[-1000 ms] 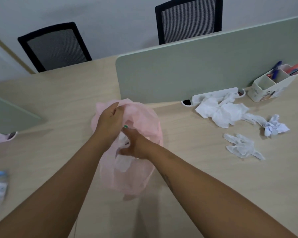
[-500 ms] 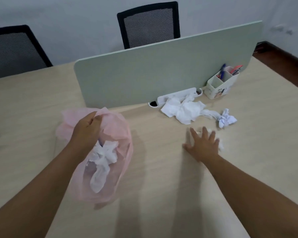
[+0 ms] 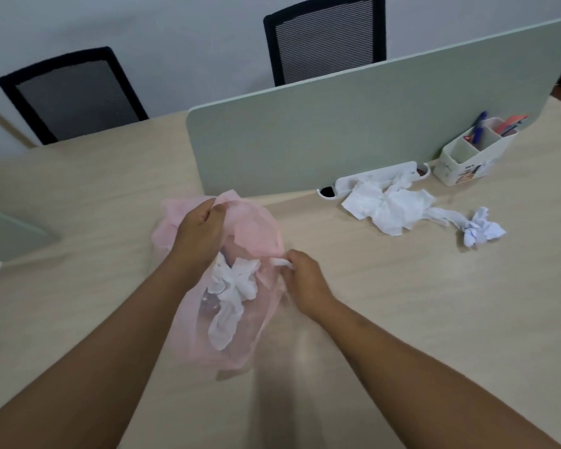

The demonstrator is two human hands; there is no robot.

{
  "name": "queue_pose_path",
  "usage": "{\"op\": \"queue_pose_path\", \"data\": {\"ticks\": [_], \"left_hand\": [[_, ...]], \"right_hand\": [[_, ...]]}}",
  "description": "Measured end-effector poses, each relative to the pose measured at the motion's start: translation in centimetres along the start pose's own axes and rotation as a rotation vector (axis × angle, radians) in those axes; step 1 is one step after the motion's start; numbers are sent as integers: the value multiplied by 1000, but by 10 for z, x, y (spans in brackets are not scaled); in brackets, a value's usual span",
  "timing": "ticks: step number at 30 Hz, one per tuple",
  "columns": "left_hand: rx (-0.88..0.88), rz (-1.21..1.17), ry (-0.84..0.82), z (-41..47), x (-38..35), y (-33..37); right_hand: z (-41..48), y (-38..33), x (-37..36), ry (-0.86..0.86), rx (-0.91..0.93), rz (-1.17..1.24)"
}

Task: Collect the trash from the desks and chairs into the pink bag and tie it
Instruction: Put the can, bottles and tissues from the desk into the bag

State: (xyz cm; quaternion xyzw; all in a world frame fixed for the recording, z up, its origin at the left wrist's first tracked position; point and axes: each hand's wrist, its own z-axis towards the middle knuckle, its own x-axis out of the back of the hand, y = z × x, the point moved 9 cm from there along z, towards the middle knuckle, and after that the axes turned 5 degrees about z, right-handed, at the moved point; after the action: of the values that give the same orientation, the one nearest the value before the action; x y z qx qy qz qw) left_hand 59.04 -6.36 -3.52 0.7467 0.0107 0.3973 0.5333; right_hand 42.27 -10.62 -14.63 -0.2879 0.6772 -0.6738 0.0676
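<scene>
Pink bag [image 3: 240,231] hung above the middle of the desk [image 3: 434,319], near the end of the green divider [image 3: 337,134], with white tissues [image 3: 230,296] visible inside; the left hand [image 3: 198,238] was closed on its upper rim. The right hand [image 3: 305,280] was closed on a small white scrap [image 3: 280,262] at the bag's right edge. Flattened tissue [image 3: 389,209] and a crumpled paper ball [image 3: 481,230] lay by the divider toward the desk's right edge.

Green divider [image 3: 353,124] on the wooden desk; white pen holder [image 3: 473,157] beside it; two black mesh chairs behind
</scene>
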Motion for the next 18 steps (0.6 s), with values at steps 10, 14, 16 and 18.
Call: {"op": "queue_pose_path", "data": {"ticks": [10, 14, 16, 18], "left_hand": [[-16, 75, -12, -1, 17, -4], [-69, 109, -49, 2, -12, 9], [-108, 123, -53, 1, -29, 22], [-135, 115, -72, 0, -48, 37]], "right_hand": [[24, 20, 11, -2, -89, -27], [14, 79, 124, 173, -274, -498], [8, 102, 174, 234, -375, -642], [3, 118, 219, 336, -428, -714]]}}
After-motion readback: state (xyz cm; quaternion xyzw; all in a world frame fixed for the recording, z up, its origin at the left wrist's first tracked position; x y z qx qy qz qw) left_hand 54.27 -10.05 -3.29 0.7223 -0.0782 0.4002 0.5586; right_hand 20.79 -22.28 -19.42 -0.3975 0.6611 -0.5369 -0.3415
